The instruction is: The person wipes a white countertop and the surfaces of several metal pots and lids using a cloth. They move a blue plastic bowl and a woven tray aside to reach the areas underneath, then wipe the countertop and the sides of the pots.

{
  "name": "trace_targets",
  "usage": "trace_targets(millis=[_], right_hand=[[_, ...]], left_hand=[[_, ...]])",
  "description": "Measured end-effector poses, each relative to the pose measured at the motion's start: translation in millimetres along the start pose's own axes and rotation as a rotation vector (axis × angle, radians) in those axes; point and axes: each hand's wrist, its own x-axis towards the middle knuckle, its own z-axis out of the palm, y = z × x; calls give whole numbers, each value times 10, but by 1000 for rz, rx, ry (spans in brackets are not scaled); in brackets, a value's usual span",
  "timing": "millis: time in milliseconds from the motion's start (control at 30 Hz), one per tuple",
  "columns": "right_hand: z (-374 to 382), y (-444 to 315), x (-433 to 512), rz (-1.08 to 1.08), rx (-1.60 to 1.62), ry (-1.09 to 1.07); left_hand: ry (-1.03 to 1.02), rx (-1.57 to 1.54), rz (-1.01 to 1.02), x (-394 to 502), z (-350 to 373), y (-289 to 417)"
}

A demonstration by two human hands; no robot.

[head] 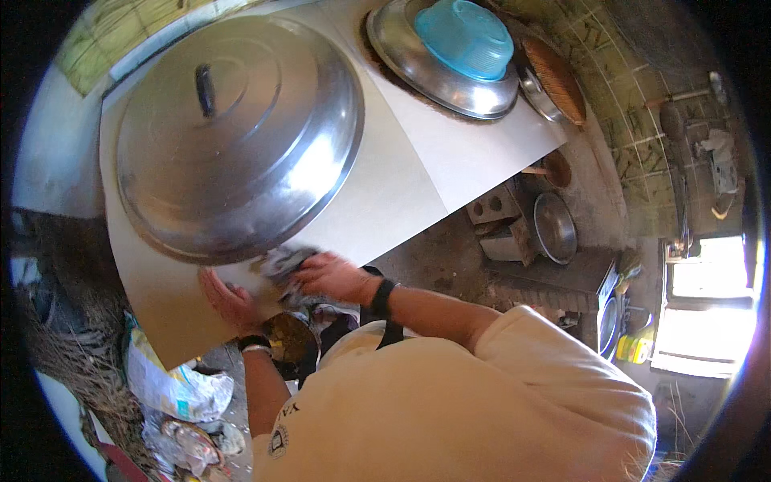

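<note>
My right hand (331, 278) holds a crumpled grey cloth (289, 265) against the pale countertop (373, 205) near its front edge; cloth and fingers are blurred. To the left of the cloth, my left hand (232, 301) is over the counter edge with its palm turned inward, and nothing shows in it. Just beyond both hands lies a large domed metal lid (241, 138) with a dark handle (205, 90).
A metal lid or basin (446, 90) with a blue plastic basket (467, 39) on it stands at the back right, beside a woven tray (554, 78). A metal basin (555, 229) leans lower right. A plastic sack (174, 385) and dry twigs (90, 355) lie at the lower left.
</note>
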Motion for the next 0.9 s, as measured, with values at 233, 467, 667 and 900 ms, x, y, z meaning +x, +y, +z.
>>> trace_targets(millis=[233, 467, 667, 900], right_hand=[[-1310, 1883, -1191, 994, -335, -34], [-1471, 2544, -741, 1123, -474, -22], [-630, 1068, -446, 315, -170, -133], [-655, 1364, -1150, 540, -1010, -67]], left_hand=[[-108, 139, -49, -46, -13, 71], [-124, 111, -144, -21, -34, 138], [-146, 148, -115, -67, 91, -33], [-92, 137, -31, -111, 130, -152]])
